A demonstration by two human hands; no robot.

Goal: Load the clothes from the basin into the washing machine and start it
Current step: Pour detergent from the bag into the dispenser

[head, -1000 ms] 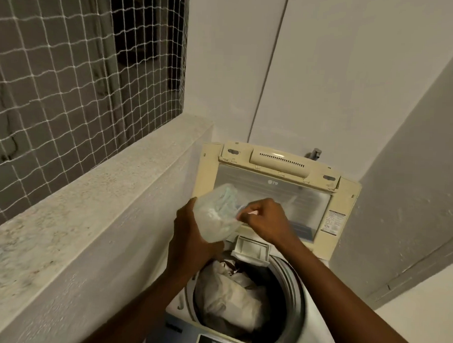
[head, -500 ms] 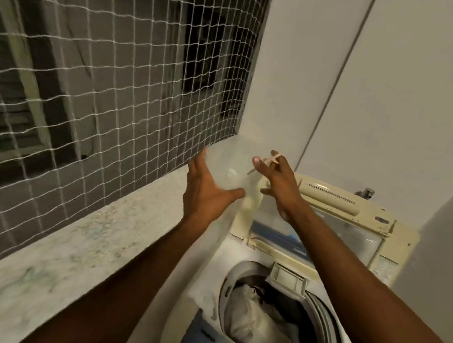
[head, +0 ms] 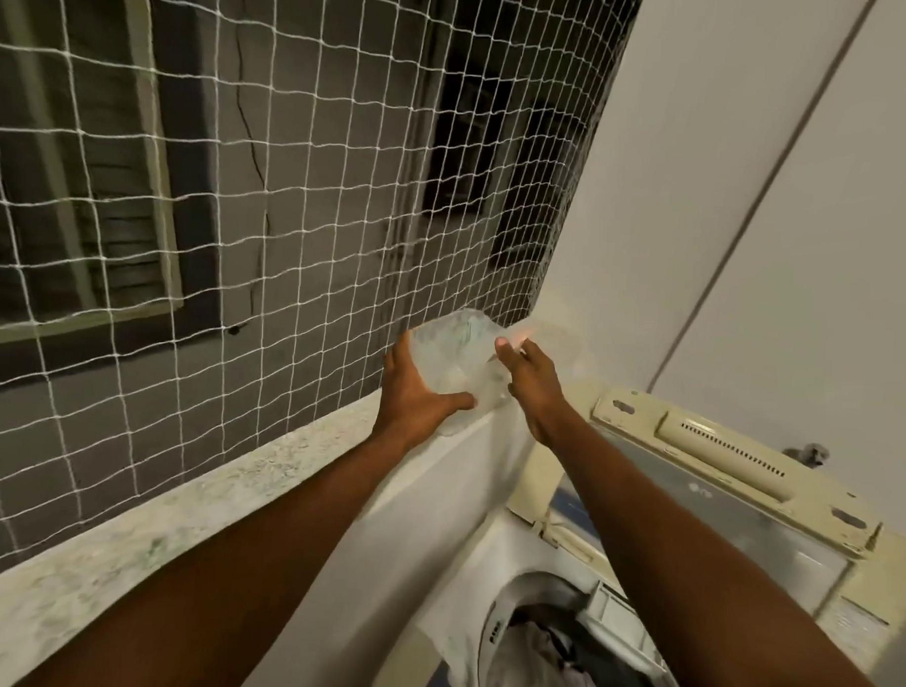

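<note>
near the centre of the frame, the left hand (head: pixel 418 393) cups a clear plastic container (head: pixel 458 359), fingers wrapped round its underside, above a speckled stone ledge (head: pixel 219 494) backed by white netting (head: pixel 292 183). the right hand (head: pixel 529 382) touches the container's far side, fingers loosely spread. at lower right, the washing machine (head: pixel 638 581) stands lid-up with clothes (head: pixel 547 660) inside its drum. loading looks done; next, probably set the container down, shut the lid and start it.
</note>
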